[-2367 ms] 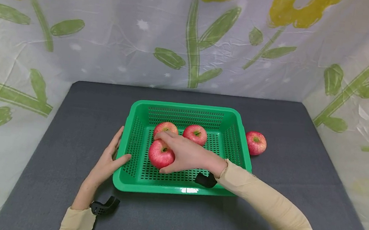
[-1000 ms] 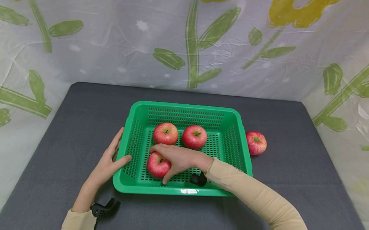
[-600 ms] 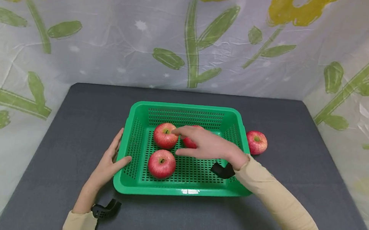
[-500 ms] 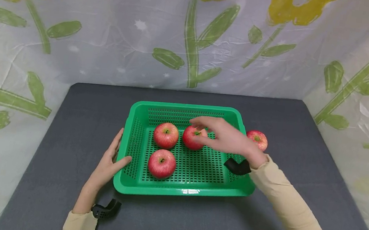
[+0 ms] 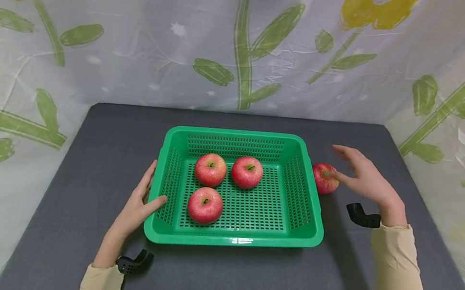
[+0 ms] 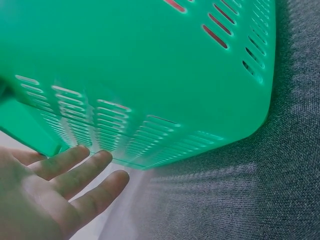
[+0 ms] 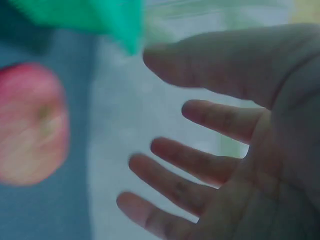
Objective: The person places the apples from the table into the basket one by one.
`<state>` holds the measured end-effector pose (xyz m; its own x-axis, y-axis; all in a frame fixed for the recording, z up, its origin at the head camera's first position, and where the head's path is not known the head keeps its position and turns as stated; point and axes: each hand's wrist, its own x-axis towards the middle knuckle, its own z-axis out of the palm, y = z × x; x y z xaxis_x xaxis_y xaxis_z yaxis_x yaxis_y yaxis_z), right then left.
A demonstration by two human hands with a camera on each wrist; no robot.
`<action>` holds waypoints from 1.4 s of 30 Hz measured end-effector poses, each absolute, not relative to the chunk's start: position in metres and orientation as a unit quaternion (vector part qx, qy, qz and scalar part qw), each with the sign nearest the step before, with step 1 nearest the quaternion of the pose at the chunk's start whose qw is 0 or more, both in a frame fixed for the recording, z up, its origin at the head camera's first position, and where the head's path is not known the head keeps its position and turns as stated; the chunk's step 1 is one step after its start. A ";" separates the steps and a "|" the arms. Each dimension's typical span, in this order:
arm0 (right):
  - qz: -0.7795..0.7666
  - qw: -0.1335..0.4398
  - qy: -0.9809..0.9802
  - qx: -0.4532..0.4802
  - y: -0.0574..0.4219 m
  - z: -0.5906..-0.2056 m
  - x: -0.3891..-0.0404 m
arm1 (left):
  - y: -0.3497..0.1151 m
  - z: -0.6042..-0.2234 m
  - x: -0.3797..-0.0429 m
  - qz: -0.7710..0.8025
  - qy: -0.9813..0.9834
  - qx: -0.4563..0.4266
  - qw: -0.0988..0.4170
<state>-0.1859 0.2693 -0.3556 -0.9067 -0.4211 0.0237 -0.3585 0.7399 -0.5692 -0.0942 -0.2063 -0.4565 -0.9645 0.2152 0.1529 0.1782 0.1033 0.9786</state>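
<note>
A green plastic basket (image 5: 233, 241) with slotted walls holds three red apples: one at the back left (image 5: 210, 169), one at the back right (image 5: 247, 172) and one at the front left (image 5: 205, 205). My left hand (image 5: 136, 208) is at the basket's left side, thumb at the rim and straight fingers along the outer wall (image 6: 75, 120). To the right of the basket, a fourth apple (image 5: 323, 179) lies on the table. Just above and right of it hovers my right hand (image 5: 363, 178), fingers spread and nothing in it; the right wrist view shows this apple (image 7: 32, 125) apart from the fingers.
A dark grey cloth covers the table (image 5: 215, 283). Behind and at both sides hangs a pale curtain (image 5: 140, 46) printed with yellow flowers and green leaves. Each wrist carries a black mount, such as the left one (image 5: 135, 262).
My right hand set an apple down at the basket's front left, let go, then crossed right over the basket to the apple outside. My left hand stayed in place.
</note>
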 end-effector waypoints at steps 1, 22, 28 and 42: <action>-0.283 0.060 0.936 -0.200 0.273 -0.363 -0.187 | -0.207 -0.457 -0.094 0.656 0.743 0.131 0.015; -0.272 0.091 0.941 -0.178 0.284 -0.429 -0.200 | -0.205 -0.456 -0.093 0.648 0.751 0.124 0.017; -0.280 0.064 0.941 -0.178 0.282 -0.434 -0.205 | -0.206 -0.456 -0.094 0.646 0.753 0.122 0.015; -0.346 0.012 0.938 -0.024 0.282 -0.408 -0.197 | -0.207 -0.456 -0.095 0.654 0.745 0.129 0.013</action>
